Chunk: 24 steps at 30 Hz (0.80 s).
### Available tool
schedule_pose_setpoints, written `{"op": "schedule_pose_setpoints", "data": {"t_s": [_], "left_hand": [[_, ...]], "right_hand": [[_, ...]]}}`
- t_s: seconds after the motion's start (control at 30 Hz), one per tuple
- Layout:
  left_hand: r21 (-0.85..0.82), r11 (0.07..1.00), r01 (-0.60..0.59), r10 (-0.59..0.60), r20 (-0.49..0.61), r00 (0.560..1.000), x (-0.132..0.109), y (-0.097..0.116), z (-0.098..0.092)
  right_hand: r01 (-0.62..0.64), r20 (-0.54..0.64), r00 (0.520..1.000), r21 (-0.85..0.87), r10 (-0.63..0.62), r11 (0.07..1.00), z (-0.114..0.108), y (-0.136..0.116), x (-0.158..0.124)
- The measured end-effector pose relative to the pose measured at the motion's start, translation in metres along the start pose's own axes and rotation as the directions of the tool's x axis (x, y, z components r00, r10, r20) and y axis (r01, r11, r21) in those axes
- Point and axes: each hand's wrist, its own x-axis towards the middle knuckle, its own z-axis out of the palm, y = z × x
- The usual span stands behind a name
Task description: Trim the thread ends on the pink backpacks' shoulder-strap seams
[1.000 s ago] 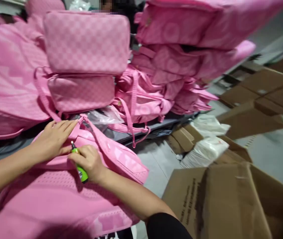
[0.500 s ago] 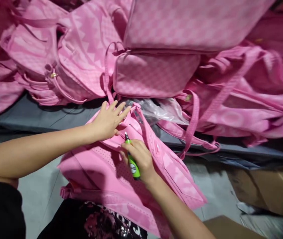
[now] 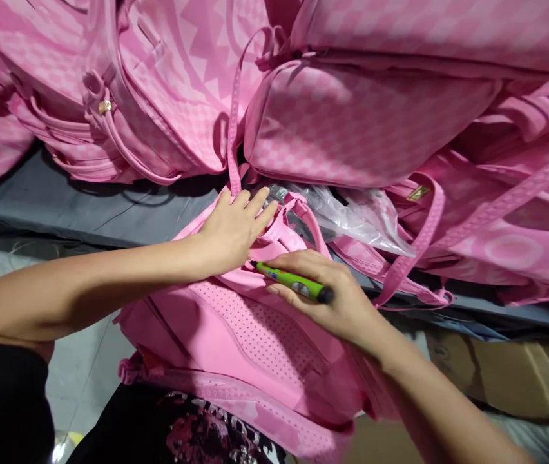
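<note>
A pink backpack lies on my lap with its perforated back panel facing up. My left hand rests flat on its top end near the carry handle, fingers stretched out. My right hand is closed around a green pen-like tool, which lies almost level with its dark tip pointing left, close to my left hand and just above the bag's top seam.
Several more pink bags are piled across a grey table beyond the backpack. Crumpled clear plastic sits under the pile. Loose pink straps hang over the table edge. Brown cardboard lies at the lower right.
The view swung left and closed in on the backpack. My right hand turned the green tool from upright to nearly level. My left hand stayed flat on the bag's top.
</note>
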Motion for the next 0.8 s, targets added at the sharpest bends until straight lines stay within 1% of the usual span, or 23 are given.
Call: {"op": "schedule_pose_setpoints", "data": {"t_s": [0.03, 0.1, 0.17, 0.27, 0.4, 0.57, 0.7, 0.77, 0.8], "left_hand": [[-0.006, 1.0, 0.001, -0.001, 0.006, 1.0, 0.001, -0.001, 0.001], [-0.024, 1.0, -0.002, 0.002, 0.014, 1.0, 0.002, -0.003, 0.003], [-0.045, 0.999, -0.014, 0.014, 0.003, 1.0, 0.003, -0.005, 0.004], [-0.067, 0.997, -0.024, 0.023, -0.017, 1.0, 0.005, -0.007, 0.006], [-0.093, 0.995, -0.021, 0.022, 0.017, 1.0, 0.006, -0.01, 0.005], [-0.114, 0.993, -0.035, 0.04, 0.05, 0.998, 0.008, -0.015, 0.0], [-0.099, 0.994, -0.055, 0.063, 0.085, 0.994, 0.008, -0.02, -0.003], [-0.094, 0.994, -0.06, 0.066, 0.07, 0.995, 0.008, -0.02, 0.0], [-0.093, 0.993, -0.072, 0.076, 0.044, 0.996, 0.008, -0.019, 0.002]], "right_hand": [[0.014, 0.064, 0.998, 0.011, -0.014, 1.0, -0.003, 0.0, 0.005], [0.033, 0.17, 0.985, -0.028, -0.028, 0.999, -0.007, 0.0, 0.01], [0.051, 0.208, 0.978, -0.11, -0.027, 0.993, -0.012, -0.002, 0.01], [0.085, 0.205, 0.978, -0.191, -0.045, 0.978, -0.016, -0.004, 0.005], [0.088, 0.202, 0.978, -0.206, -0.046, 0.975, -0.014, -0.007, 0.0], [0.064, 0.164, 0.986, -0.215, -0.029, 0.975, -0.012, -0.007, -0.003], [0.069, 0.175, 0.984, -0.223, -0.03, 0.972, -0.013, -0.005, -0.005], [0.067, 0.173, 0.984, -0.224, -0.028, 0.972, -0.013, -0.005, -0.005], [0.066, 0.172, 0.985, -0.221, -0.028, 0.973, -0.013, -0.005, -0.005]]}}
